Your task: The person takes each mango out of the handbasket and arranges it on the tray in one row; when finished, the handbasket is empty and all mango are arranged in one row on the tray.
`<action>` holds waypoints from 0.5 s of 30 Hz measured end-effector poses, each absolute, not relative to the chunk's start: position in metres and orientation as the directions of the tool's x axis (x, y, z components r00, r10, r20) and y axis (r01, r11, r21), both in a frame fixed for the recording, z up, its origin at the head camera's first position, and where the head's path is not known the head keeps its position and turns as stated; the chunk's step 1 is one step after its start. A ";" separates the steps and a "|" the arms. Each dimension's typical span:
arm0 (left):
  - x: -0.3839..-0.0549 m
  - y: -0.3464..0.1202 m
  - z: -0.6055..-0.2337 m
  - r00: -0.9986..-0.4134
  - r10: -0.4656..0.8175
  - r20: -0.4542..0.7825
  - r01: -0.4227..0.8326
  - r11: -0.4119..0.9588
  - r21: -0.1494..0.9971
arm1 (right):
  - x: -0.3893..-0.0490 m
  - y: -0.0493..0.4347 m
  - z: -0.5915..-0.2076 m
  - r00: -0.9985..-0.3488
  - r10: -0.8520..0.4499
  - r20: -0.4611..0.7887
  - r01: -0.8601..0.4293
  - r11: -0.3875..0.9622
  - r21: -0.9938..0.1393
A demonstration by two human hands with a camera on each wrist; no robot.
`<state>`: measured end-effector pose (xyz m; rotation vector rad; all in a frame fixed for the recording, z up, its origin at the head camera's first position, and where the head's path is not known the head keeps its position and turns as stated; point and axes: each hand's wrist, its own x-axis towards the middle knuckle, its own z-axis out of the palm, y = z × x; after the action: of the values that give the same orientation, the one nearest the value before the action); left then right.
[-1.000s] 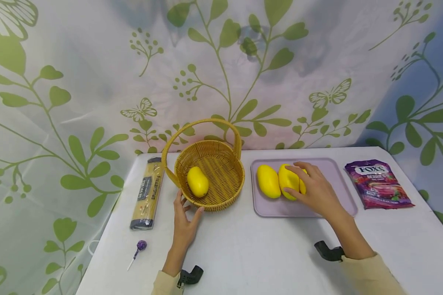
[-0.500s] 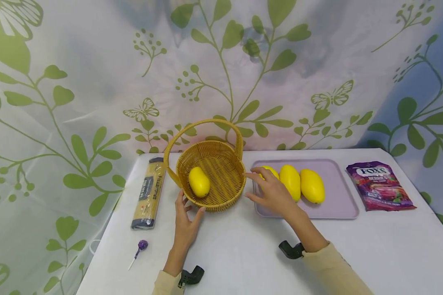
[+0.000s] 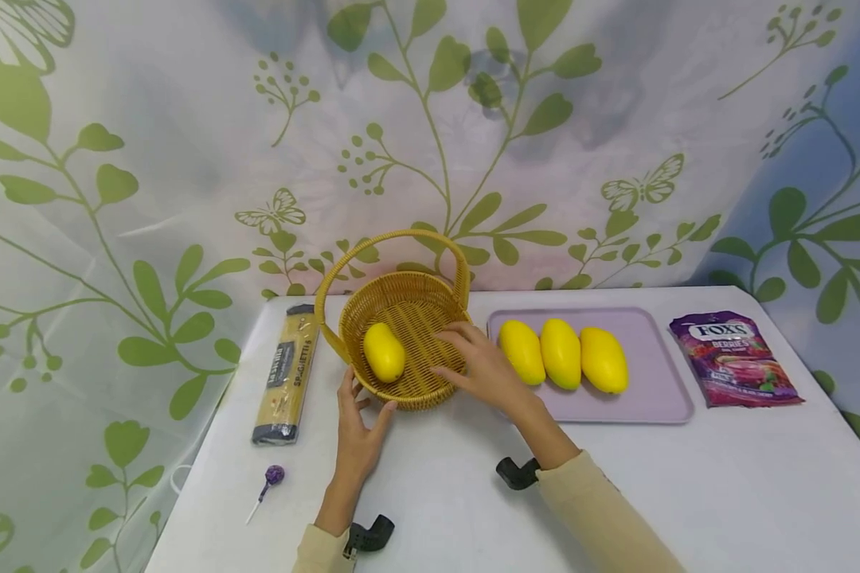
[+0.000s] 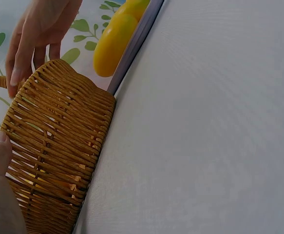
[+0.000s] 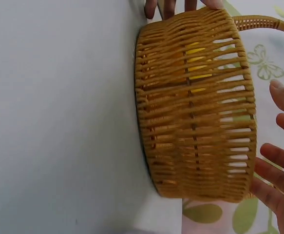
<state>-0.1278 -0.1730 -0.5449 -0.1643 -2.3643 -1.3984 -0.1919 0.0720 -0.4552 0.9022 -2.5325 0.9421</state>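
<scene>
A round woven basket (image 3: 430,382) with a tall handle stands at the table's middle. Inside it, toward the left, lies one yellow mango (image 3: 384,352). My left hand (image 3: 358,438) holds the basket's near left side, thumb at the rim and fingers against the outer wall. My right hand (image 3: 489,372) is over the basket's right rim, fingers spread apart and holding nothing; the right wrist view shows those fingers (image 5: 278,156) just above the rim. Three more mangoes (image 3: 561,354) lie side by side on a lilac tray (image 3: 652,382) to the right.
Left of the basket lies a packet of spaghetti (image 3: 287,374), with a purple lollipop (image 3: 275,475) nearer me. A purple Fox's candy bag (image 3: 734,358) lies right of the tray. A leaf-patterned curtain (image 3: 401,143) hangs behind the white table (image 3: 459,493).
My right hand has moved left, from the mangoes on the tray to over the basket, carrying nothing. My left hand, the basket and its mango have stayed in place.
</scene>
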 end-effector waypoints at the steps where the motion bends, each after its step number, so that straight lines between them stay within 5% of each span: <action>1: -0.128 -0.173 -0.545 -0.918 -0.093 0.385 0.292 0.498 0.817 | -0.194 0.068 -0.456 -0.765 -0.458 0.453 -0.643 0.588 -0.491; 15: -0.129 -0.173 -0.544 -0.904 -0.091 0.418 0.318 0.511 0.799 | -0.211 0.030 -0.460 -0.807 -0.512 0.293 -0.581 0.604 -0.545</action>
<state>-0.1288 -0.1731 -0.5439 -0.1877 -2.3474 -1.3636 -0.2110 0.0300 -0.4597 0.9295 -2.7171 0.9822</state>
